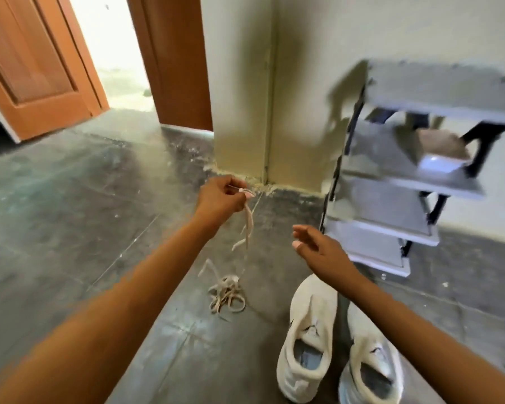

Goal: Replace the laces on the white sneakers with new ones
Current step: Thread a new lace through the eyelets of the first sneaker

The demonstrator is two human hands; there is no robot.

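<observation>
Dark floor (99,205), our left hand (219,199) pinched a cream shoelace (226,290) mid-frame, right hand (321,252) hung open over white sneakers (306,345)

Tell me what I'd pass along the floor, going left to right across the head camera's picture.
Open orange door → loose heap of laces → left white sneaker → right white sneaker.
</observation>
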